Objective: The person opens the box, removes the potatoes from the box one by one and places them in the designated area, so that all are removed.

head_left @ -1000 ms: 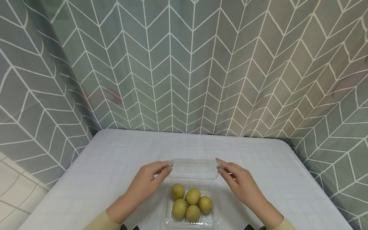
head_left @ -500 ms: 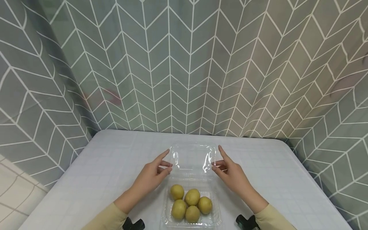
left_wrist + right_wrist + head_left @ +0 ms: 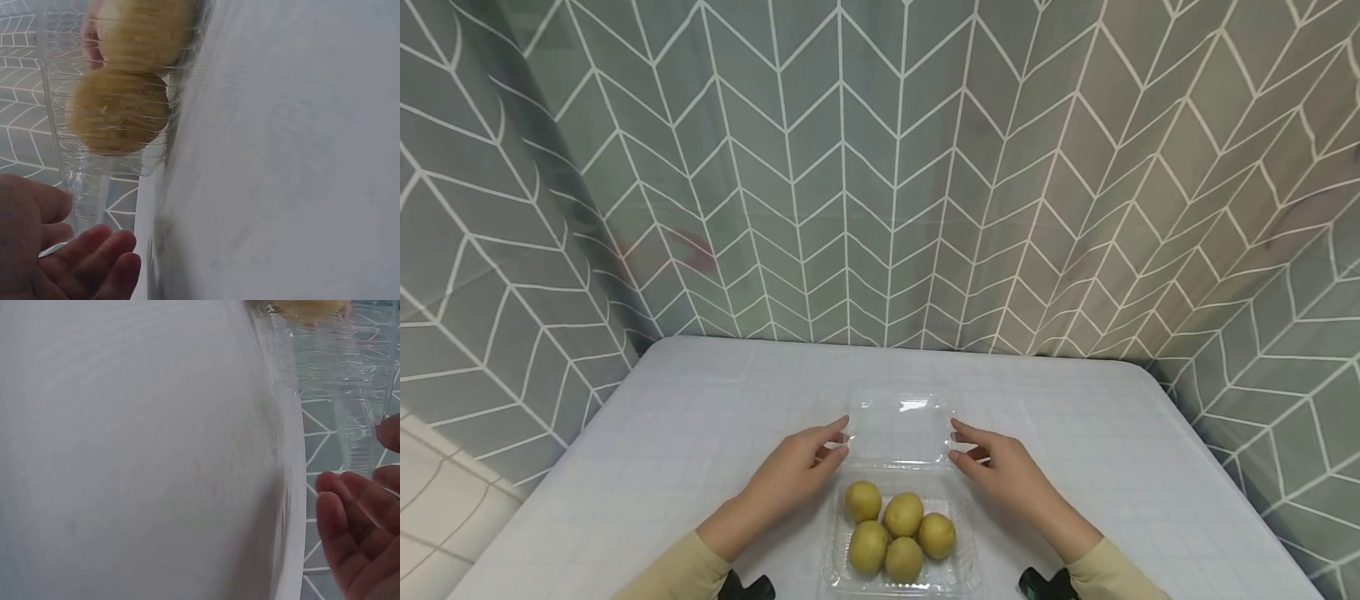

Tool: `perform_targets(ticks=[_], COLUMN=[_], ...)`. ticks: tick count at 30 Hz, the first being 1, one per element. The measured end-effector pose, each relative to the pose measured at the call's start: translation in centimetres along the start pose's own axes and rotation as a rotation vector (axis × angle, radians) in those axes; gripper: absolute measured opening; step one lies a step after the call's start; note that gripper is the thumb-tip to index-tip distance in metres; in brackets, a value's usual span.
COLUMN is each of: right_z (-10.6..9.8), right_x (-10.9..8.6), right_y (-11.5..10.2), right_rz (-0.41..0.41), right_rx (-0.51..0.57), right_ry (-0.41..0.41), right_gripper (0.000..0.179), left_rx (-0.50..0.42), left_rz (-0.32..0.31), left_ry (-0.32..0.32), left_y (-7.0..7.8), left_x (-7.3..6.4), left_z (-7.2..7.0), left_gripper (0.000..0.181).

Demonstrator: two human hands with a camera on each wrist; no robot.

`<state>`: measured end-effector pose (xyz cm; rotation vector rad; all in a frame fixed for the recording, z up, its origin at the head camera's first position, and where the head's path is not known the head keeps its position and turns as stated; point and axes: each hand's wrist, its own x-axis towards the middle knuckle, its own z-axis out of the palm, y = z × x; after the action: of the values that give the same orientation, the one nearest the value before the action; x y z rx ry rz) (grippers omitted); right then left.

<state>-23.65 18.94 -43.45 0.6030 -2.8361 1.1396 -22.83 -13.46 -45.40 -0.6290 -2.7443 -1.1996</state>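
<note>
A clear plastic clamshell box (image 3: 827,575) lies open on the table with several round, yellow-brown fruit-like pieces (image 3: 868,547) in its base. Its transparent lid (image 3: 898,437) is folded back on the far side. At the lid's left side is my left hand (image 3: 805,458), thumb and fingertips right at the edge, fingers loosely bent. My right hand (image 3: 1000,462) mirrors it at the lid's right side. In the left wrist view, two of the round pieces (image 3: 119,112) show through the ribbed wall. In the right wrist view, the thumb (image 3: 389,433) meets the plastic near a corner.
A white cloth covers the table (image 3: 715,400). Behind it and at both sides hangs a grey curtain (image 3: 880,208) with white chevron lines. Dark wrist devices (image 3: 747,586) sit under both wrists. Pale tiles (image 3: 445,492) show at the lower left.
The lid has swung back from a steeper, gripped position, then shows shorter than half a second ago. Both hands let go of its corners; their spread index fingers have drawn back in.
</note>
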Motion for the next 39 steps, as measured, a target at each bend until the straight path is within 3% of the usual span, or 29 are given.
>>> perform_targets(ticks=[8, 14, 31, 39], right_z=[-0.1, -0.1, -0.3, -0.3], right_x=[-0.2, -0.2, -0.2, -0.2], right_y=[0.0, -0.1, 0.1, 0.2], right_rz=[0.007, 0.006, 0.033, 0.045], right_rx=[-0.061, -0.049, -0.062, -0.052], right_ry=[-0.048, -0.06, -0.08, -0.086], right_gripper=[0.039, 0.036, 0.038, 0.038], left_rx=[0.024, -0.011, -0.094, -0.141], left_rz=[-0.018, -0.043, -0.046, -0.087], left_ry=[-0.011, -0.036, -0.132, -0.203], left_y=[0.0, 0.2, 1.9, 2.6], left_x=[-0.4, -1.0, -5.3, -6.6], left_z=[0.0, -0.3, -1.2, -1.1], left_gripper=[0.041, 0.041, 0.044, 0.052])
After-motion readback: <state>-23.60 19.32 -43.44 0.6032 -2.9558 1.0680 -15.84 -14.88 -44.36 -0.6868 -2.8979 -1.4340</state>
